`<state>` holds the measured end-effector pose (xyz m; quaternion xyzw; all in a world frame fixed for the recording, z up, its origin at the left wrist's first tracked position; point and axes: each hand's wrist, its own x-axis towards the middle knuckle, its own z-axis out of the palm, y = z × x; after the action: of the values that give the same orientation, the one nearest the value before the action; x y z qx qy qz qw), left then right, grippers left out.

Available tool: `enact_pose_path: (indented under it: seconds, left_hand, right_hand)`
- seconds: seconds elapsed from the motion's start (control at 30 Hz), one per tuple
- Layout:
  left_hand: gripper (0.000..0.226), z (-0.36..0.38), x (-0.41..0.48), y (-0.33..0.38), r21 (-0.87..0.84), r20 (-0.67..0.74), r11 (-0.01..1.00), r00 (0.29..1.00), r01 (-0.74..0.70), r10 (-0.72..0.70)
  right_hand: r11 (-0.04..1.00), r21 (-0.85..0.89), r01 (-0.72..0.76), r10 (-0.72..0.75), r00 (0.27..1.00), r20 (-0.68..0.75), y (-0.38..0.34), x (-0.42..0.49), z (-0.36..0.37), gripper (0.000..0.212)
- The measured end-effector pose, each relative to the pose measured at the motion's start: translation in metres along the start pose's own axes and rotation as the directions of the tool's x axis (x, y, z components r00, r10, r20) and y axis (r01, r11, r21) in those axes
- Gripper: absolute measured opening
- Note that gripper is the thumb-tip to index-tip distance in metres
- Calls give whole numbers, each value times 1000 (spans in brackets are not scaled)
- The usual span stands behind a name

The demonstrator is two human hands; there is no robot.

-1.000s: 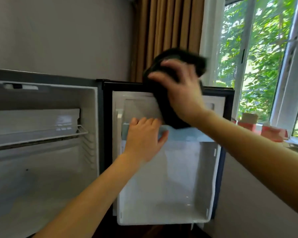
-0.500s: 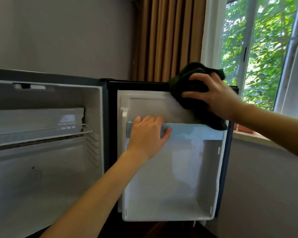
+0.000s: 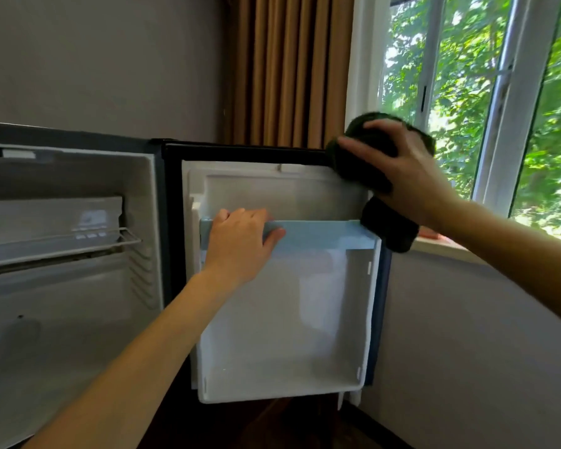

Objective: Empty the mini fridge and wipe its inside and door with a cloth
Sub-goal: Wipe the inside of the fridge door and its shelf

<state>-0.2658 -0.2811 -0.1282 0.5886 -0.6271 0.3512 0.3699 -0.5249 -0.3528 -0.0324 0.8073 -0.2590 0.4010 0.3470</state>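
The mini fridge point(image 3: 62, 286) stands open at the left, its white inside holding only a wire shelf point(image 3: 78, 246). Its door point(image 3: 285, 319) swings open toward me, white inside with a black frame. My left hand point(image 3: 240, 244) grips the pale blue rail point(image 3: 321, 236) of the door shelf, fingers curled over its top. My right hand point(image 3: 402, 170) holds a dark green cloth point(image 3: 389, 228) against the door's upper right corner, fingers spread over it. Part of the cloth hangs down past the door's outer edge.
A grey wall point(image 3: 467, 351) runs close behind the door's outer edge, under a window sill point(image 3: 441, 246). Brown curtains point(image 3: 289, 69) hang behind the fridge. A window point(image 3: 499, 92) with green trees outside fills the upper right. Dark floor point(image 3: 289, 426) lies below the door.
My right hand has swept the cloth rightward along the door's top, from the middle to the upper right corner. My left hand has kept its hold on the blue rail.
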Motion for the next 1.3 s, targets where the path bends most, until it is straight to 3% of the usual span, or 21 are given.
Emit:
enact_pose_path:
  seconds: [0.07,0.2,0.37,0.43,0.5,0.57,0.63,0.7,0.77,0.83,0.9,1.07,1.17,1.23,1.3]
  left_hand:
    - [35,-1,0,-1,-10,17,1000,1000,-10,10]
    - [35,-2,1,-2,-25,27,1000,999,-18,19]
    - [30,-3,1,3,-48,-10,999,1000,-21,21]
    - [29,-2,0,3,-35,-20,999,999,-26,25]
    - [30,-2,-1,2,-26,-18,1000,1000,-16,16]
    - [32,-3,1,1,-4,15,1000,1000,-12,12]
    - [36,-3,4,-1,-7,65,1000,997,-30,31]
    - [39,-10,7,-5,-222,119,975,993,16,11]
    - [32,-24,6,-12,-507,121,854,990,118,-65]
    - [29,-37,3,-22,-585,73,794,986,162,-147]
    - [32,-48,1,-29,-593,135,774,975,222,-176]
    - [70,-56,14,-22,-408,388,861,912,304,-138]
    - [59,-59,19,-25,-445,423,818,891,365,-168]
    - [53,-58,19,-29,-390,417,867,899,311,-135]
    - [41,-52,19,-33,-335,395,914,915,229,-84]
  right_hand:
    - [999,15,-49,46,990,134,-1,-7,14,82]
    - [985,88,-147,131,978,164,13,-42,15,73]
    - [901,155,-405,302,842,448,42,-99,5,61]
    - [767,303,-565,413,797,441,35,-118,7,57]
    - [597,482,-641,568,762,309,20,-119,7,54]
    - [620,555,-554,597,792,123,9,-96,-2,57]
    - [704,566,-429,492,869,47,-4,-62,-14,59]
    - [812,489,-319,306,946,110,-24,-31,-18,58]
    - [932,252,-259,186,942,279,-50,-14,-8,62]
    - [935,102,-340,284,889,358,-74,-17,6,72]
    - [866,241,-437,375,889,263,-99,-29,21,77]
    - [814,484,-321,366,931,2,-187,-26,77,81]
    - [775,577,-256,391,912,-120,-215,-28,100,72]
    - [837,525,-151,292,936,-197,-213,-42,115,67]
    - [916,398,-59,129,980,-151,-205,-64,131,68]
